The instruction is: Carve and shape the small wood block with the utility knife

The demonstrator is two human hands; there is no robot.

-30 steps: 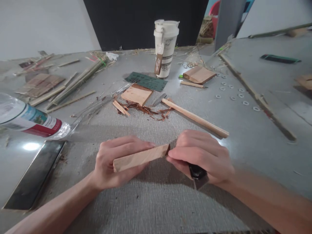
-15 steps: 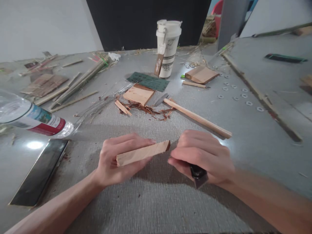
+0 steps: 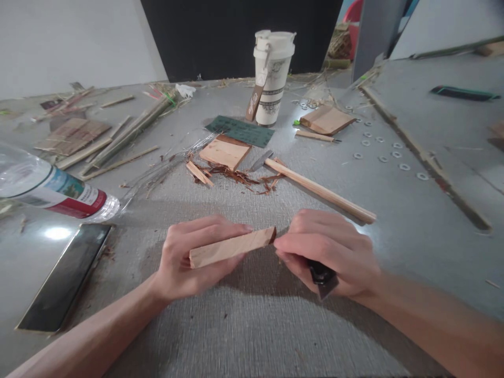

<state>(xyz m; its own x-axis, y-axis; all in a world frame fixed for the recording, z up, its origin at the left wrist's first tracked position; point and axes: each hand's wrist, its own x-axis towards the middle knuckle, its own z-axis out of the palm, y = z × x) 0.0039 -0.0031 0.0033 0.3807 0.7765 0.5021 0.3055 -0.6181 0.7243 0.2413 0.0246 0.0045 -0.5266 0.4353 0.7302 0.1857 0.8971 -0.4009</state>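
Note:
My left hand is closed around the sides of a small wooden block, its pale narrow face turned up and its dark reddish end pointing right. My right hand is wrapped around a utility knife; the black end with a flat metal tip sticks out below the palm, and the rest is hidden in the fingers. The fingertips of this hand lie close to the block's dark end; whether they touch it I cannot tell. Beyond both hands, a small hammer rests on the table.
Behind the block lie a wood piece, bark shavings and green sandpaper. A white cup stands at the back. At left are a plastic bottle and a phone. Several washers and a long stick lie right.
Both hands keep their holds and nearly the same places. My right hand and the knife have shifted very slightly; the view has moved a little.

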